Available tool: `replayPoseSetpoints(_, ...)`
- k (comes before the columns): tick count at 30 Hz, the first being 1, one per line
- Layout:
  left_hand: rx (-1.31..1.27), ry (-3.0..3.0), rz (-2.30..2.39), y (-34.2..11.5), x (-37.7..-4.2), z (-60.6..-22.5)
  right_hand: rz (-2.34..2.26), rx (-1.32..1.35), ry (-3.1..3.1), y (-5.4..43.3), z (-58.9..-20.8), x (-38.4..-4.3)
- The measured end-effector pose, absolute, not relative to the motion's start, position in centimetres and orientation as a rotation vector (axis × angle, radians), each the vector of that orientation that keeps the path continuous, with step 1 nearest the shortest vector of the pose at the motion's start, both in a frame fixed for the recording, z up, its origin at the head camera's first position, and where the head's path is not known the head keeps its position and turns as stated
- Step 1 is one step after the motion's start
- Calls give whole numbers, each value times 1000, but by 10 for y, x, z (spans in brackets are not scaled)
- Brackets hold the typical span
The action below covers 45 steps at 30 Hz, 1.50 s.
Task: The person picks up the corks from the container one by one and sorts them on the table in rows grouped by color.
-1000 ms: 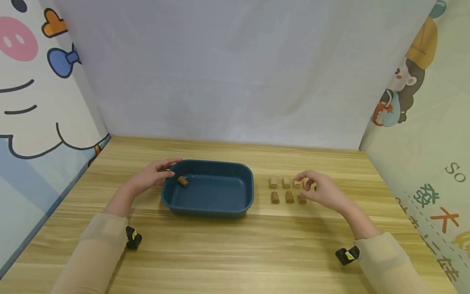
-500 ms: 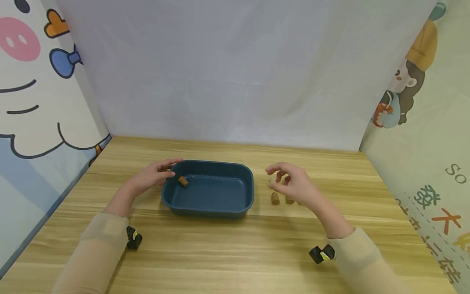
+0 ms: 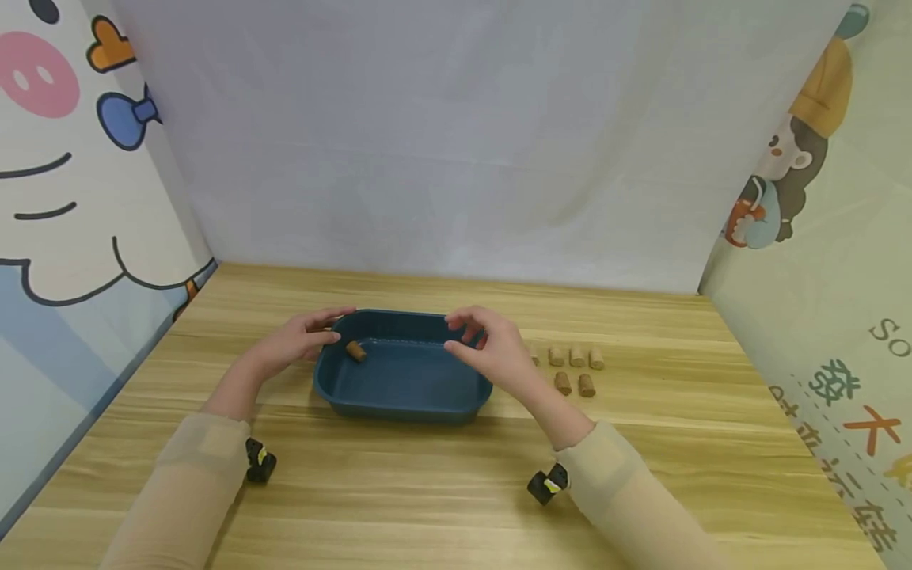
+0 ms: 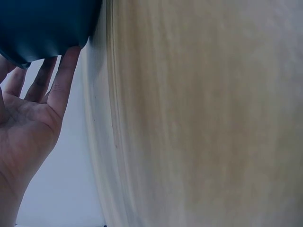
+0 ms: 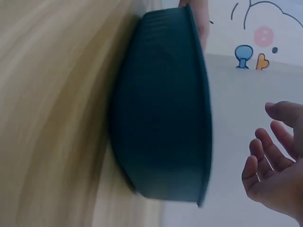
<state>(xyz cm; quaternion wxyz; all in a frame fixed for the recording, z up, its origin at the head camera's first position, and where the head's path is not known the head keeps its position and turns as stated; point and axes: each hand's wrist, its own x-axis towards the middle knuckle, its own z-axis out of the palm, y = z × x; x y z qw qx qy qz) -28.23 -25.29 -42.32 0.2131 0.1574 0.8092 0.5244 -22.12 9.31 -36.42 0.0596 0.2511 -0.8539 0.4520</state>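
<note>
A dark blue-green rectangular tray (image 3: 406,413) stands on the table with one small brown cork (image 3: 356,351) inside, near its left end. My left hand (image 3: 288,345) rests against the left end of the tray; in the left wrist view its fairly straight fingers (image 4: 63,87) touch the outer wall. Over the tray's right end hovers my right hand (image 3: 493,347), thumb and fingers apart. The right wrist view shows nothing between its loosely bent fingers (image 5: 272,149). To the right of the tray, several corks (image 3: 556,356) stand in two rows, partly hidden behind my right hand and wrist.
The wood-grain table (image 3: 399,491) ends at a pale hanging cloth (image 3: 456,158) behind the tray. Printed cartoon panels (image 3: 85,198) border both sides. A small black device (image 3: 547,484) sits at my right cuff, and another at the left.
My right hand has moved left from above the far-right corks, across the rows, to over the tray's right end. My left hand, the tray and the cork inside stay put.
</note>
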Motion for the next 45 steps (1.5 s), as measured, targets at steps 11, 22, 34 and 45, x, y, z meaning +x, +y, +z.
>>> replayPoseSetpoints(11, 444, 2270, 1434, -251, -284, -425, 1497, 664, -2655, 33, -387, -236)
replayPoseSetpoints(22, 436, 2241, 1472, -252, -283, -426, 1581, 595, -2758, -9, -397, -253)
replayPoseSetpoints(34, 434, 2244, 1466, -252, -283, -422, 1406, 563, -2923, -30, -411, -267)
replayPoseSetpoints(45, 439, 2238, 1466, -252, -280, -421, 1090, 918, -3111, -35, -413, -277)
